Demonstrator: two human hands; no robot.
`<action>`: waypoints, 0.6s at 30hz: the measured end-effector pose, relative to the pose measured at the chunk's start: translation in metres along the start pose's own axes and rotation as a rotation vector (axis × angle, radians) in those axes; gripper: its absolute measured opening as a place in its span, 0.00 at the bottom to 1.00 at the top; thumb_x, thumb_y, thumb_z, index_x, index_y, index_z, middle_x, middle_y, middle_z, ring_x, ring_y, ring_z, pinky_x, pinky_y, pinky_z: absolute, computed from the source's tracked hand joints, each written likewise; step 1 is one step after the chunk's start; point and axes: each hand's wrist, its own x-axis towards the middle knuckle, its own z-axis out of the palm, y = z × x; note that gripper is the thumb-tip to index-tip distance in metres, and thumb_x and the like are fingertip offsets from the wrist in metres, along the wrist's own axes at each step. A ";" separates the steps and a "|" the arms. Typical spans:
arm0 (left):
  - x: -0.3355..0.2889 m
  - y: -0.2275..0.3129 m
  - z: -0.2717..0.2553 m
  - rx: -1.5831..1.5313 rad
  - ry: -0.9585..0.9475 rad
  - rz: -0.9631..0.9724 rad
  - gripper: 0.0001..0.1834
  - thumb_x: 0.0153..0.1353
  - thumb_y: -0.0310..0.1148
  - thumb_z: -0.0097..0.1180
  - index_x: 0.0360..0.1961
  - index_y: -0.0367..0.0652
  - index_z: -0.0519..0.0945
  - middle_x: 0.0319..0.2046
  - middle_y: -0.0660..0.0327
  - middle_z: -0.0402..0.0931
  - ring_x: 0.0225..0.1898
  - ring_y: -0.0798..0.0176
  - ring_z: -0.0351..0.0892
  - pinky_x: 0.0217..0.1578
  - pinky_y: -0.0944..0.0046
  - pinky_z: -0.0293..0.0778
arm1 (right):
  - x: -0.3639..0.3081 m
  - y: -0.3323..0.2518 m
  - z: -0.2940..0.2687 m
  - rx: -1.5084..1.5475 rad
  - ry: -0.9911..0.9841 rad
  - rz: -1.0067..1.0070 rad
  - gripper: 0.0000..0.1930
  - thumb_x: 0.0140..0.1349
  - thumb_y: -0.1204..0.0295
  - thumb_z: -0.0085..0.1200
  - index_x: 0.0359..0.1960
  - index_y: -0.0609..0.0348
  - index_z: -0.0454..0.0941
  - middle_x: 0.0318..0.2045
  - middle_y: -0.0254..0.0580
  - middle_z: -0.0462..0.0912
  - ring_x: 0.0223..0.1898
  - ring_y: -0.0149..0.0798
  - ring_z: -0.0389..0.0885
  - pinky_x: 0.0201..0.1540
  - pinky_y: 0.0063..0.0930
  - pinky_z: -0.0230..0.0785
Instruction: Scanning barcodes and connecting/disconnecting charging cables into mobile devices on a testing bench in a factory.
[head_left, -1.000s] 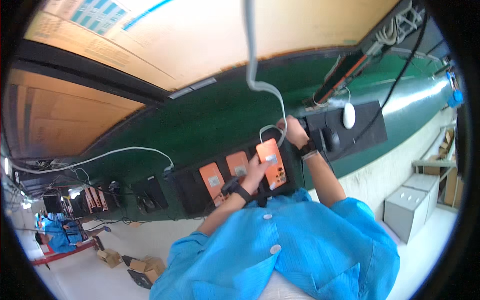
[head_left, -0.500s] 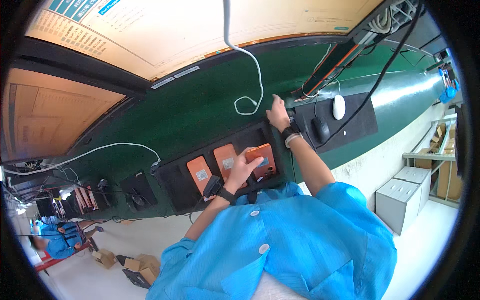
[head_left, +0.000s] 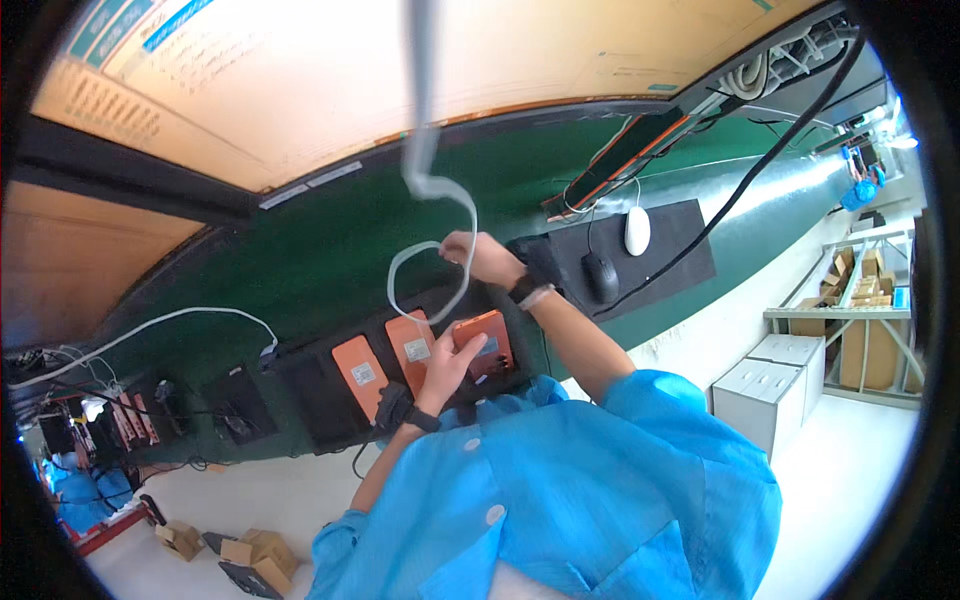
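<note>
Right hand [head_left: 485, 262] is now at white cable [head_left: 391, 285], no longer apart from it. Its fingertips are narrow, seem to pinch cable end; blur hides exact grip. Left hand [head_left: 447, 370] still holds orange phone [head_left: 492, 345], thumb on face. Phone is tilted above right part of black tray [head_left: 312, 400], beside two other orange phones [head_left: 358, 372]. Meaning: both hands now occupied, cable end apart from phone.

We see our green table [head_left: 330, 235] bearing a black tray [head_left: 310, 398], a dark mouse mat [head_left: 672, 240] rightward, and a black mat [head_left: 256, 402] leftward.
</note>
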 end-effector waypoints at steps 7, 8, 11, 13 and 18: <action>0.002 -0.004 0.001 0.227 0.005 0.119 0.13 0.68 0.32 0.58 0.50 0.36 0.77 0.41 0.65 0.79 0.44 0.73 0.75 0.47 0.71 0.71 | -0.095 -0.065 -0.021 0.609 -0.154 0.298 0.07 0.70 0.76 0.52 0.46 0.66 0.76 0.40 0.36 0.81 0.44 0.28 0.80 0.52 0.25 0.74; 0.001 -0.004 0.001 0.198 0.001 0.102 0.13 0.68 0.32 0.58 0.50 0.36 0.77 0.42 0.65 0.79 0.45 0.73 0.75 0.47 0.70 0.71 | -0.103 -0.069 -0.021 0.564 -0.123 0.292 0.08 0.70 0.76 0.51 0.47 0.66 0.75 0.43 0.37 0.81 0.45 0.28 0.80 0.52 0.25 0.74; -0.005 -0.003 0.000 0.256 -0.040 0.150 0.14 0.69 0.31 0.57 0.52 0.37 0.77 0.44 0.63 0.80 0.47 0.73 0.77 0.48 0.70 0.72 | -0.115 -0.076 -0.019 0.570 -0.056 0.288 0.08 0.70 0.76 0.52 0.47 0.66 0.75 0.42 0.39 0.82 0.46 0.29 0.81 0.52 0.26 0.75; -0.006 -0.004 0.000 0.205 -0.057 0.079 0.15 0.69 0.32 0.57 0.53 0.37 0.77 0.44 0.63 0.79 0.47 0.72 0.77 0.48 0.70 0.73 | -0.118 -0.080 -0.019 0.576 -0.004 0.277 0.08 0.70 0.76 0.52 0.47 0.66 0.76 0.42 0.40 0.83 0.46 0.30 0.81 0.53 0.26 0.75; -0.005 -0.007 0.001 0.108 -0.066 0.141 0.15 0.68 0.32 0.57 0.52 0.36 0.77 0.44 0.63 0.79 0.47 0.72 0.77 0.46 0.71 0.73 | -0.119 -0.092 -0.018 0.557 0.023 0.255 0.10 0.69 0.74 0.54 0.47 0.68 0.78 0.39 0.40 0.84 0.43 0.31 0.83 0.47 0.25 0.77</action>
